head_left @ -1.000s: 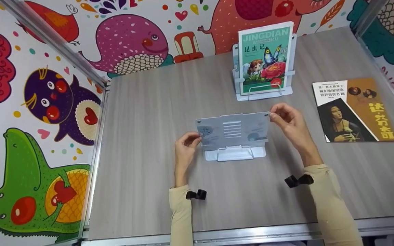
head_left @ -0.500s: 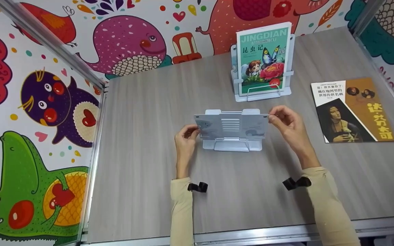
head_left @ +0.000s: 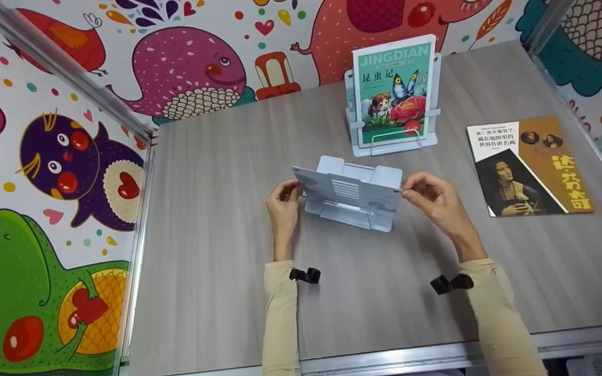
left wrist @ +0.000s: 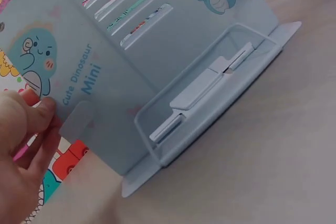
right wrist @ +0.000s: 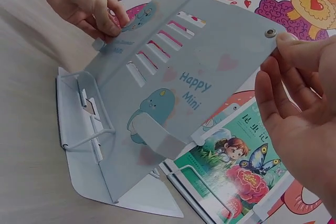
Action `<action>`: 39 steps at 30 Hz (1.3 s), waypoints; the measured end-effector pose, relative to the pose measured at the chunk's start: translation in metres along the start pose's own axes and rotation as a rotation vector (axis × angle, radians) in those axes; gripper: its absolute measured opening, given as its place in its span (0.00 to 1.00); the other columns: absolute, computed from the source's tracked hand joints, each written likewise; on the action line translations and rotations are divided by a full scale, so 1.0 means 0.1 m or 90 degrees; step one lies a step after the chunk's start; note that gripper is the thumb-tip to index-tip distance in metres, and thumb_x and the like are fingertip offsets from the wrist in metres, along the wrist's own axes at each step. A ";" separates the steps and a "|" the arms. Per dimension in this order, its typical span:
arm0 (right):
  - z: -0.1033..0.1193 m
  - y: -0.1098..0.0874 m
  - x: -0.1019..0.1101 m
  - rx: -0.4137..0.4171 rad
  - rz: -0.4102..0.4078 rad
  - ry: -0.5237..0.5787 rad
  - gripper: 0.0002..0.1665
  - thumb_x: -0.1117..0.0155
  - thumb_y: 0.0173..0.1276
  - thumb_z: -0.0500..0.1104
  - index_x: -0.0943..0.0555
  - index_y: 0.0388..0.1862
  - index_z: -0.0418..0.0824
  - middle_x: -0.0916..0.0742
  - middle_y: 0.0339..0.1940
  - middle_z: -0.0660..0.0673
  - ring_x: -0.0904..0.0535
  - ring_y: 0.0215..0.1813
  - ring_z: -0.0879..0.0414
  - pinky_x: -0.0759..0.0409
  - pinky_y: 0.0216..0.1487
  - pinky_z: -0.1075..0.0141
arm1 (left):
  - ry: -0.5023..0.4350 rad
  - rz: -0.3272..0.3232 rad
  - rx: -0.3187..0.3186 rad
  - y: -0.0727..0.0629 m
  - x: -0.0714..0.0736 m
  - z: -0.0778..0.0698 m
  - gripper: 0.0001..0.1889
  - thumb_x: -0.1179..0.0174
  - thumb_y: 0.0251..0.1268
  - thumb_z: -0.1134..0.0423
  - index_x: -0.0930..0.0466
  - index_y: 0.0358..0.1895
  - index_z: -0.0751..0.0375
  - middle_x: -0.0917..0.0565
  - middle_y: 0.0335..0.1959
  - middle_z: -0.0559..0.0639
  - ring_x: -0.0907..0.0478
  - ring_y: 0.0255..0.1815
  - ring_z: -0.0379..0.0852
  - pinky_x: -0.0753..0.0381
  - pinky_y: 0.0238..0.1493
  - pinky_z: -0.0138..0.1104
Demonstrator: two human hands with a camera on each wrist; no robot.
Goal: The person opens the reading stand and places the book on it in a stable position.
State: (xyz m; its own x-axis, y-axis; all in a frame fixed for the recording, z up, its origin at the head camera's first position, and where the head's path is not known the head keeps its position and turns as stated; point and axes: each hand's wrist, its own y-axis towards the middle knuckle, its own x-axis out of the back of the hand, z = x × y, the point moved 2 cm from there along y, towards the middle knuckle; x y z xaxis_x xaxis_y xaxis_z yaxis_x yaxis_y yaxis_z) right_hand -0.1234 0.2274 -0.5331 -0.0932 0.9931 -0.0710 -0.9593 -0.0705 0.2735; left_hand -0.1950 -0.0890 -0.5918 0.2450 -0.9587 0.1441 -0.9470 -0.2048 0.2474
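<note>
A light-blue metal book stand [head_left: 319,181] stands on the table between my hands, its back panel raised and set at an angle. The panel [right wrist: 210,40] carries printed dinosaurs and slots; a wire loop [left wrist: 142,124] crosses the front ledge. With thumb and fingers, my left hand [head_left: 283,211] pinches the panel's left edge, beside a small side tab [left wrist: 79,119]. My right hand [head_left: 439,203] pinches the upper right corner, near a metal rivet [right wrist: 270,33]. No book rests on this stand.
Behind it, a second stand [head_left: 436,125] holds an upright green book [head_left: 392,94] with a butterfly cover. A brown-and-white book [head_left: 531,167] lies flat at the right. A cartoon-printed wall [head_left: 259,31] closes the back and left sides.
The stand's back panel has tipped, uncovering the folded rear part behind it. The stand has also turned, left end farther away and right end nearer. Both hands have kept their hold.
</note>
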 end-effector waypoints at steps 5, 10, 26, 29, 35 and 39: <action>0.00 -0.03 -0.03 -0.005 0.055 0.023 0.03 0.37 0.66 0.23 0.21 0.38 0.25 0.16 0.36 0.47 0.22 0.36 0.58 0.24 0.36 0.73 | 0.016 -0.027 0.013 0.06 -0.08 -0.03 0.06 0.35 0.64 0.77 0.13 0.41 0.70 0.12 0.40 0.63 0.17 0.41 0.48 0.18 0.45 0.27; 0.00 -0.07 -0.13 -0.003 0.149 0.041 0.06 0.37 0.65 0.22 0.18 0.37 0.30 0.16 0.37 0.48 0.20 0.40 0.60 0.19 0.41 0.73 | 0.011 -0.059 0.023 0.11 -0.16 -0.05 0.06 0.34 0.62 0.76 0.12 0.41 0.72 0.11 0.40 0.64 0.15 0.42 0.52 0.19 0.43 0.25; -0.07 -0.14 -0.49 -0.026 0.226 0.064 0.09 0.31 0.61 0.23 0.21 0.39 0.28 0.17 0.37 0.47 0.21 0.42 0.56 0.19 0.52 0.71 | -0.025 0.022 0.046 0.10 -0.30 -0.14 0.16 0.38 0.64 0.76 0.18 0.55 0.76 0.14 0.52 0.69 0.15 0.55 0.60 0.15 0.55 0.34; -0.09 -0.14 -0.55 -0.023 0.247 0.060 0.09 0.31 0.61 0.25 0.20 0.39 0.29 0.17 0.37 0.47 0.21 0.42 0.56 0.19 0.51 0.71 | -0.036 0.029 0.048 0.10 -0.30 -0.13 0.16 0.38 0.65 0.77 0.19 0.56 0.77 0.15 0.53 0.70 0.15 0.55 0.61 0.16 0.55 0.34; -0.10 -0.15 -0.67 -0.025 0.281 0.068 0.08 0.29 0.63 0.28 0.20 0.39 0.30 0.18 0.35 0.44 0.22 0.41 0.57 0.20 0.47 0.72 | -0.055 0.057 0.048 0.07 -0.30 -0.23 0.18 0.42 0.69 0.75 0.23 0.60 0.78 0.18 0.57 0.72 0.18 0.60 0.63 0.18 0.60 0.36; -0.12 -0.16 -0.73 -0.028 0.289 0.079 0.08 0.30 0.62 0.27 0.20 0.38 0.29 0.18 0.35 0.45 0.22 0.41 0.58 0.19 0.47 0.72 | -0.073 0.083 0.026 0.05 -0.27 -0.41 0.21 0.44 0.73 0.71 0.28 0.66 0.77 0.21 0.62 0.72 0.21 0.64 0.61 0.21 0.66 0.39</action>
State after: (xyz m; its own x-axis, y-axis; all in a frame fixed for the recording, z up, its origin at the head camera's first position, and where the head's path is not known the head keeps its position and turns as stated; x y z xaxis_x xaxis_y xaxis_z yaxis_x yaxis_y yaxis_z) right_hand -0.1042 0.1545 -0.5438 -0.5349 0.8422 -0.0676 -0.8239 -0.5022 0.2626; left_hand -0.1978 -0.0562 -0.5554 0.0967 -0.9934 0.0618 -0.9774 -0.0830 0.1945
